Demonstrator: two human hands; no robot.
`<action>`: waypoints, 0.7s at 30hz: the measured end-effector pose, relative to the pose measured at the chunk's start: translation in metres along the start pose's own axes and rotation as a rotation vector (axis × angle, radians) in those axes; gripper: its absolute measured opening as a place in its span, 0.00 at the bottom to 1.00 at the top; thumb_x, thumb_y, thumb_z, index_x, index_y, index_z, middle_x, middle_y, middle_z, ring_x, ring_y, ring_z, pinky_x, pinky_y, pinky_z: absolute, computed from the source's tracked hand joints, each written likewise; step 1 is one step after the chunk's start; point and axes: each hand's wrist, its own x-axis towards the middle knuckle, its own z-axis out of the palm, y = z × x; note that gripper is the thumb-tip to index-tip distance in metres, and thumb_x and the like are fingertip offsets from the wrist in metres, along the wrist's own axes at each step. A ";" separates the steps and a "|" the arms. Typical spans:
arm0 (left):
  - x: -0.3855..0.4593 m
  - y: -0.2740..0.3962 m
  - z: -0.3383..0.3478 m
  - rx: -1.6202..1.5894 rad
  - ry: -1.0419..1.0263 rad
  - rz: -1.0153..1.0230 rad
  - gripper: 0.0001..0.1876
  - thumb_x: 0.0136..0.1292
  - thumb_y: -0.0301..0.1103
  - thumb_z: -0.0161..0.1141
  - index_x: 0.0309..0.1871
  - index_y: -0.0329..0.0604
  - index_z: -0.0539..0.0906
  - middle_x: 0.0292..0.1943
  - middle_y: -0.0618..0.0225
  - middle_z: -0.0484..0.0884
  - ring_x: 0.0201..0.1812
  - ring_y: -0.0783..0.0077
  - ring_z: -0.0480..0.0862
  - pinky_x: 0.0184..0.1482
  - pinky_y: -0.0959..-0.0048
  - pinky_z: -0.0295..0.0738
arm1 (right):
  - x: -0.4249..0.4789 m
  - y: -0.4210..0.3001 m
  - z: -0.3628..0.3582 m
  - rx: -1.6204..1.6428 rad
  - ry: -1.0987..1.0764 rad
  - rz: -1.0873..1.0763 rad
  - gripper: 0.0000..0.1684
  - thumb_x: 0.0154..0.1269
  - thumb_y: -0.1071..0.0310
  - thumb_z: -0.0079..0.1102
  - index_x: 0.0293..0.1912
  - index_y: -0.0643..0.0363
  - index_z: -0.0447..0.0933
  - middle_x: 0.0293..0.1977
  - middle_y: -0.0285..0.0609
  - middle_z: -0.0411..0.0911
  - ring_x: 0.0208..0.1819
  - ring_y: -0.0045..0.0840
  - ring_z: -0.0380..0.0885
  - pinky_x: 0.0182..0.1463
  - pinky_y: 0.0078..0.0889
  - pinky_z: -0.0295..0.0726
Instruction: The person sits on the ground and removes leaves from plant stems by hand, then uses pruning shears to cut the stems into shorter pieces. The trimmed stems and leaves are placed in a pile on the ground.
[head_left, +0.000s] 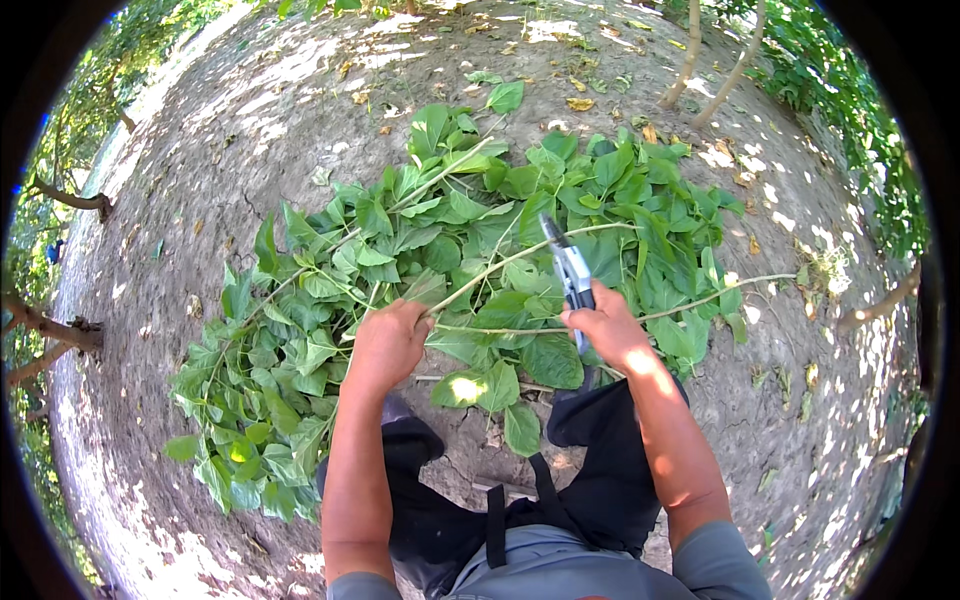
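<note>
A heap of cut leafy branches (442, 247) covers the ground in front of my feet. My left hand (391, 337) grips a pale, slender stem (495, 271) that slants up to the right across the heap. My right hand (607, 322) is closed around the handles of pruning shears (574, 270). Their dark blade tip points up and slightly left, and it overlaps the stem in the view; whether it touches the wood I cannot tell. Another thin branch (705, 301) runs behind my right hand. My fingers hide part of the stem's lower end.
Dry, cracked soil (247, 172) with scattered fallen leaves surrounds the heap. Two thin trunks (686, 56) rise at the upper right. Brown branches (56, 330) jut in from the left rim, and another limb (881, 304) from the right. Green foliage (847, 97) borders the scene.
</note>
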 end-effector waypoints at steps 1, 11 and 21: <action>0.001 -0.002 -0.002 0.061 -0.008 -0.004 0.08 0.63 0.34 0.60 0.40 0.39 0.83 0.33 0.54 0.82 0.35 0.46 0.81 0.38 0.57 0.75 | 0.001 0.001 -0.004 0.006 0.023 -0.018 0.12 0.57 0.67 0.60 0.39 0.62 0.72 0.25 0.33 0.71 0.27 0.18 0.71 0.32 0.24 0.69; 0.006 -0.006 -0.010 -0.321 -0.079 -0.164 0.11 0.70 0.36 0.56 0.44 0.37 0.82 0.26 0.63 0.80 0.27 0.66 0.78 0.31 0.69 0.73 | -0.003 0.004 -0.009 0.146 0.113 0.027 0.13 0.57 0.68 0.60 0.41 0.63 0.74 0.26 0.34 0.72 0.27 0.18 0.73 0.32 0.24 0.71; 0.012 0.009 0.001 -0.781 -0.162 -0.299 0.14 0.71 0.34 0.54 0.52 0.34 0.81 0.31 0.72 0.82 0.31 0.82 0.80 0.29 0.83 0.70 | -0.010 -0.006 0.028 -0.112 -0.314 0.004 0.22 0.54 0.70 0.62 0.49 0.65 0.73 0.36 0.34 0.74 0.37 0.18 0.71 0.45 0.24 0.71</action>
